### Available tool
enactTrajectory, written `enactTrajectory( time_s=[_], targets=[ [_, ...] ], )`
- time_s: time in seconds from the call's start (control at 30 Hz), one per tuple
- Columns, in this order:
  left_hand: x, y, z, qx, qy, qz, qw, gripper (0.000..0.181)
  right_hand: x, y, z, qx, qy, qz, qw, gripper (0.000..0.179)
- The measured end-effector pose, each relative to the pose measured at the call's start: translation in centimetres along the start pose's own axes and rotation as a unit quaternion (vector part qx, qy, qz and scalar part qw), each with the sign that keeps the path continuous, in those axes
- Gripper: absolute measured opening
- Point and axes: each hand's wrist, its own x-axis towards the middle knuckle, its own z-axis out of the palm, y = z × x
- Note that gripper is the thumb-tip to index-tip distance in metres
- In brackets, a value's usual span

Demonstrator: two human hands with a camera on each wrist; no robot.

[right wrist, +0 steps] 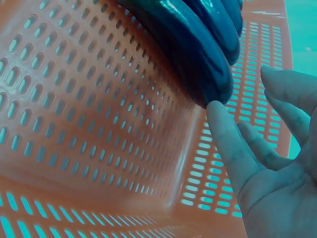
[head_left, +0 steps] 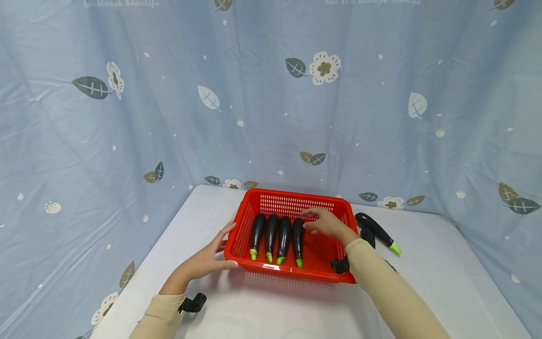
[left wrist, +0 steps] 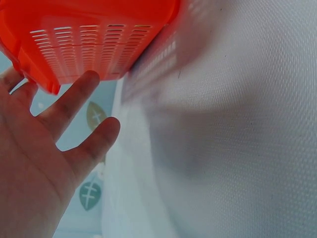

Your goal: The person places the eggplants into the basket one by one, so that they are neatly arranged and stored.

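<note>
Several dark purple eggplants (head_left: pixel 285 239) with green stem ends lie side by side in the left half of a red perforated plastic basket (head_left: pixel 296 272). My right hand (head_left: pixel 322 222) hovers inside the basket by the rightmost eggplant (head_left: pixel 298 241). In the right wrist view, its thumb tip overlaps the rounded end of an eggplant (right wrist: pixel 198 64); whether it touches, I cannot tell. Nothing sits between those loosely bent fingers. At the basket's left end is my left hand (head_left: pixel 207 259), fingers spread around the corner. The left wrist view shows its fingers (left wrist: pixel 74 101) extended beside the basket wall.
Outside the basket on the right, another eggplant (head_left: pixel 378 230) lies on the white table (head_left: pixel 444 282). Beside it, a dark rounded thing (head_left: pixel 367 237) is partly hidden by the right sleeve (head_left: pixel 385 282). A blue patterned curtain (head_left: pixel 271 117) hangs behind the table.
</note>
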Motion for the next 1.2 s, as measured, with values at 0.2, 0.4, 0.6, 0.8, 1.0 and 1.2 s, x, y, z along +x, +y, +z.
enactTrajectory(
  time_s=[0.2,0.4,0.6,0.8,1.0,1.2],
  targets=[
    [0.0,-0.1,0.0,-0.002,0.000,0.000,1.0000,0.105,-0.3,-0.1,-0.4,0.005,0.000,-0.003,1.0000,0.042],
    [0.1,-0.2,0.0,-0.001,0.000,-0.001,1.0000,0.105,-0.7,-0.1,-0.9,0.012,0.006,-0.013,0.9998,0.043],
    [0.1,-0.2,0.1,0.000,0.003,-0.009,1.0000,0.104,-1.1,0.0,-1.7,0.002,0.008,-0.009,0.9999,0.044],
    [0.0,-0.1,0.0,0.000,0.002,-0.006,1.0000,0.104,-1.6,0.0,-2.4,0.006,0.011,-0.017,0.9998,0.044],
    [0.0,-0.2,0.0,0.000,0.001,-0.001,1.0000,0.104,-1.8,0.3,-2.8,0.007,0.017,-0.017,0.9997,0.043],
    [-0.1,-0.2,0.0,-0.002,0.001,0.006,1.0000,0.104,-2.2,0.4,-3.3,0.010,0.028,-0.027,0.9992,0.043]
  ],
)
